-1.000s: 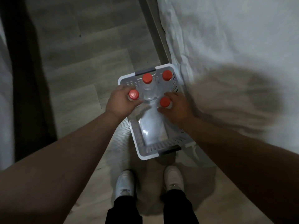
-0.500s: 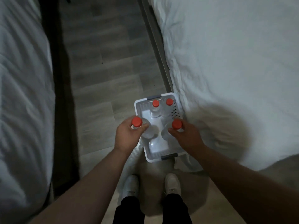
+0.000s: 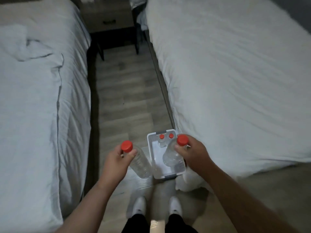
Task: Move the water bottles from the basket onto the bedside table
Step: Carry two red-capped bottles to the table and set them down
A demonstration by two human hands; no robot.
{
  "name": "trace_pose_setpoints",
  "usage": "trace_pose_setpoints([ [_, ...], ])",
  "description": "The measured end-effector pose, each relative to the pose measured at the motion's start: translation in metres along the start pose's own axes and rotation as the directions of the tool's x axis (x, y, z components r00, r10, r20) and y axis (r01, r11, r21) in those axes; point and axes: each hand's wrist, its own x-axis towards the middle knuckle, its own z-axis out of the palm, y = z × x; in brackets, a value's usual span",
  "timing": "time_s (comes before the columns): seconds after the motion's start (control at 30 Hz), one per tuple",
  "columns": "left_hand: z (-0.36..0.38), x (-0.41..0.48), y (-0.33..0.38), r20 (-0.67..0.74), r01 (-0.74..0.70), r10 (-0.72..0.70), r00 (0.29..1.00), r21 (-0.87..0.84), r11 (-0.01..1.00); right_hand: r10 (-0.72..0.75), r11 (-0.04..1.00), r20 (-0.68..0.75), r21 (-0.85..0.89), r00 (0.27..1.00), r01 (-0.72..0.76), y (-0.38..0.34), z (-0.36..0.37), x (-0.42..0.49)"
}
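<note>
Left grip: clenched round the neck of one bottle, which I hold tilted just left of the basket, outside its rim and ready to carry.
Right grip: grasping a second bottle under its cap, above the basket.
Inside the basket: two bottles upright at its far end.
Bedside table: well beyond the basket, and I judge it my destination.

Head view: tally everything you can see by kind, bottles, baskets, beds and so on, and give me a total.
Water bottles: 4, one in the left hand, one in the right hand
Basket: 1, holding two of the bottles
Beds: 2
Bedside table: 1
White shoes: 2
Total: 10
</note>
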Motion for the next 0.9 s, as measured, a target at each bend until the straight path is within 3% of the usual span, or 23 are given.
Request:
trace_pose_setpoints([
  [0.17, -0.040, -0.048, 0.055, -0.073, -0.046, 0.044, 0.996, -0.020, 0.999, -0.140, 0.987, 0.050, 0.090, 0.989, 0.136, -0.064, -0.030, -0.041],
  [0.43, -0.097, -0.101, 0.093, -0.337, -0.112, 0.052, 0.940, -0.164, 0.980, -0.290, 0.944, 0.040, 0.176, 0.956, 0.279, -0.130, -0.043, -0.065],
  [0.7, -0.156, -0.122, 0.085, -0.519, -0.131, -0.013, 0.854, -0.239, 0.962, -0.399, 0.916, 0.139, 0.112, 0.906, 0.386, -0.169, 0.011, -0.054],
  [0.9, -0.212, -0.079, 0.047, -0.523, -0.073, -0.066, 0.850, -0.241, 0.968, -0.394, 0.918, 0.162, 0.122, 0.905, 0.378, -0.213, 0.064, -0.016],
])
